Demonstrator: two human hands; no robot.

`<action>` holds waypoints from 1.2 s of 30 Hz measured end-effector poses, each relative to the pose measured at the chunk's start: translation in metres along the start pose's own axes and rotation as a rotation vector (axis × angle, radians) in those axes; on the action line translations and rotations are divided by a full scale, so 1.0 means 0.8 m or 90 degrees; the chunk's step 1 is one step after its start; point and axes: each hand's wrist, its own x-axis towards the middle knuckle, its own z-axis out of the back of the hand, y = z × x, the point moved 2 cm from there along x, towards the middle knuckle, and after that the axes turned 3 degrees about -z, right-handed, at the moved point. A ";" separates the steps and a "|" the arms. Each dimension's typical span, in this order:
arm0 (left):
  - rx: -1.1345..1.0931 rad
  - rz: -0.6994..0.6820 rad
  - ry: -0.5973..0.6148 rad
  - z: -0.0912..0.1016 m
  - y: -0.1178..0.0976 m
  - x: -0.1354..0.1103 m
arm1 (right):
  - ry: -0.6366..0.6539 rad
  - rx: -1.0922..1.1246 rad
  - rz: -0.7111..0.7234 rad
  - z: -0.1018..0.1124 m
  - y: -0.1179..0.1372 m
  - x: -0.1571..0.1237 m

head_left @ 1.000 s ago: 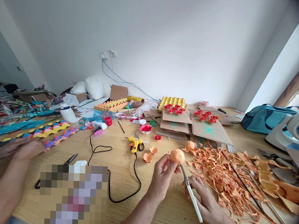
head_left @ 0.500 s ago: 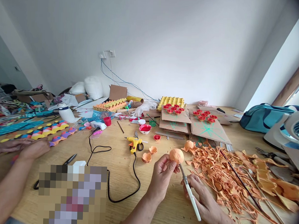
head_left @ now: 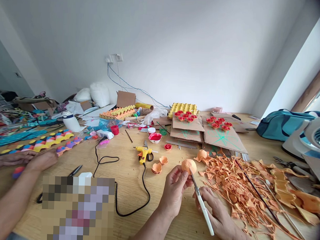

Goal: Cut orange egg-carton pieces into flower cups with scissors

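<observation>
My left hand (head_left: pixel 175 190) pinches a round orange egg-carton cup (head_left: pixel 189 166) just above the wooden table (head_left: pixel 127 161). My right hand (head_left: pixel 215 213) grips white-handled scissors (head_left: pixel 201 202), and their blades touch the cup's right side. A heap of orange carton scraps (head_left: pixel 239 185) lies right of my hands. Two small orange cups (head_left: pixel 160 164) sit on the table just left of the held cup.
A yellow glue gun (head_left: pixel 143 153) with a black cord (head_left: pixel 136 199) lies ahead. Another person's hands (head_left: pixel 29 160) rest at the left by coloured carton strips (head_left: pixel 47 141). Cardboard sheets with red flowers (head_left: pixel 217 123), a teal bag (head_left: pixel 283 124) and a fan (head_left: pixel 313 137) stand behind and right.
The scissor blades have come up against the cup, which I have lowered slightly. The other person's hands have shifted a little to the right.
</observation>
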 end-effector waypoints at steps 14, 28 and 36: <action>-0.098 0.042 -0.050 -0.017 0.006 -0.001 | -0.056 0.048 -0.032 -0.006 0.010 0.002; 0.161 -0.050 -0.087 -0.023 0.008 -0.002 | -0.061 0.031 -0.023 -0.005 0.005 0.000; 0.090 -0.031 -0.103 -0.026 0.005 -0.006 | -0.073 0.046 -0.026 -0.005 0.018 -0.001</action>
